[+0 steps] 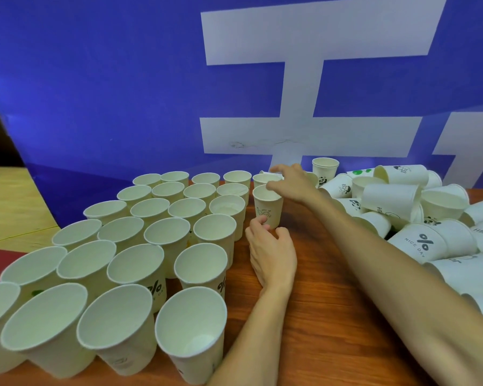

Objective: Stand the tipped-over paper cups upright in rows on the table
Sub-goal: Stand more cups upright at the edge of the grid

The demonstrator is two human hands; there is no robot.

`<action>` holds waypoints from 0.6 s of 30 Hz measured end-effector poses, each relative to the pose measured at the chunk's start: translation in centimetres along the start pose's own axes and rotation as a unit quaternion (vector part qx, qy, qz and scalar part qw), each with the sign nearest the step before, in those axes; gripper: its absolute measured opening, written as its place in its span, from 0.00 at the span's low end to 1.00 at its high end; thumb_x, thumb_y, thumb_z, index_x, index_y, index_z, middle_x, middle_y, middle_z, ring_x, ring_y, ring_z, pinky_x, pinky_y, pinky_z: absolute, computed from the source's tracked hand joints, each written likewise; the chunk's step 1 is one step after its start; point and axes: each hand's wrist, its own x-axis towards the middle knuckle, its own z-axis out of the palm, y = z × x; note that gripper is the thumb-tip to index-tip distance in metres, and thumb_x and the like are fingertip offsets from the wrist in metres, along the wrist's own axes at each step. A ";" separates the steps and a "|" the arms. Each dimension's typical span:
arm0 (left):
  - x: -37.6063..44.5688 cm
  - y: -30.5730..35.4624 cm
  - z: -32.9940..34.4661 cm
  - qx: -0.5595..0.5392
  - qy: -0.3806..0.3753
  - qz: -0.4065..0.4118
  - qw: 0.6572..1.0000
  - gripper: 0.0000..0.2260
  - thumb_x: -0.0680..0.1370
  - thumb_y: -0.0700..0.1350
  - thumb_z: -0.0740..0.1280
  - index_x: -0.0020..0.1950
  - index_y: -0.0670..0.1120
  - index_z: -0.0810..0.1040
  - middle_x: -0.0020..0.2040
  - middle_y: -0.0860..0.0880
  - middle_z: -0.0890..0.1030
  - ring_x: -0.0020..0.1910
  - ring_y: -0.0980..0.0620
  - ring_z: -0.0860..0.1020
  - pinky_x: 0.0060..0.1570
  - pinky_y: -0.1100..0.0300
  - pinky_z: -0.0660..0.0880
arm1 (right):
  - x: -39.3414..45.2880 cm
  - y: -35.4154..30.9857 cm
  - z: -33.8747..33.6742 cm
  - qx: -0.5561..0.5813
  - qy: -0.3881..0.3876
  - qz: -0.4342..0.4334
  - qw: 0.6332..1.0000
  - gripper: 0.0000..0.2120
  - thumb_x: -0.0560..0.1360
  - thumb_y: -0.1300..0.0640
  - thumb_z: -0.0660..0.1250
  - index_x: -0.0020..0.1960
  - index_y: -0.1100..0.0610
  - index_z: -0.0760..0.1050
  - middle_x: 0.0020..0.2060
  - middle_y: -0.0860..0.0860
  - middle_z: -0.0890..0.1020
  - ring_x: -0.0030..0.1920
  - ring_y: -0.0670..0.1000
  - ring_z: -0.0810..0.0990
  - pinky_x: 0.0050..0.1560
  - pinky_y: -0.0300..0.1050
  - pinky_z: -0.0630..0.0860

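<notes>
upright white paper cups (162, 246) stand in rows on brown wooden surface (304, 316); left hand (272, 250) grip holds one printed cup (268, 207), right hand (293, 182) grip wide over it beside tipped cup pile (416, 218).

Upright white paper cups (151, 267): about thirty
Tipped white paper cups in the heap (393, 200): too many overlap to count
Hands: two

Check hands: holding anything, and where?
Left hand pinches the upright cup at its base. Right hand reaches over the rim; grip unclear.
</notes>
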 end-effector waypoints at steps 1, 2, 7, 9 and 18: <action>0.0 0.0 0.0 0.000 -0.001 0.000 1.000 0.16 0.78 0.45 0.62 0.66 0.52 0.68 0.61 0.54 0.71 0.54 0.61 0.68 0.49 0.66 0.64 | 0.2 -0.1 0.0 -0.028 -0.006 -0.005 1.000 0.24 0.74 0.51 0.68 0.70 0.49 0.71 0.66 0.57 0.67 0.67 0.59 0.67 0.64 0.52 0.69; 0.0 0.0 0.0 -0.001 -0.001 0.000 1.000 0.16 0.78 0.45 0.62 0.66 0.52 0.68 0.61 0.54 0.71 0.55 0.61 0.68 0.50 0.66 0.64 | 0.4 -0.3 0.0 -0.054 -0.011 -0.012 0.998 0.24 0.74 0.51 0.68 0.69 0.49 0.72 0.66 0.57 0.67 0.67 0.59 0.66 0.64 0.52 0.69; 0.0 0.0 0.0 -0.004 0.004 -0.001 1.000 0.15 0.78 0.44 0.62 0.65 0.53 0.69 0.59 0.55 0.72 0.53 0.61 0.68 0.49 0.67 0.63 | 1.5 -0.6 0.4 -0.091 0.006 -0.029 0.995 0.16 0.74 0.54 0.70 0.62 0.51 0.78 0.62 0.56 0.71 0.64 0.57 0.67 0.59 0.49 0.71; 0.1 0.0 0.0 -0.007 0.006 -0.002 1.000 0.15 0.78 0.44 0.62 0.65 0.53 0.69 0.58 0.55 0.72 0.53 0.61 0.69 0.46 0.70 0.62 | 1.9 -0.6 0.7 -0.095 0.008 -0.034 0.995 0.15 0.74 0.54 0.70 0.61 0.52 0.79 0.60 0.55 0.73 0.62 0.56 0.68 0.55 0.47 0.71; 0.1 0.0 0.1 -0.008 0.007 -0.002 1.000 0.14 0.78 0.44 0.62 0.64 0.53 0.69 0.56 0.57 0.71 0.51 0.61 0.69 0.38 0.74 0.61 | 2.7 -0.9 1.2 -0.088 -0.004 -0.054 0.995 0.15 0.74 0.50 0.69 0.60 0.52 0.80 0.57 0.53 0.75 0.61 0.55 0.69 0.55 0.49 0.73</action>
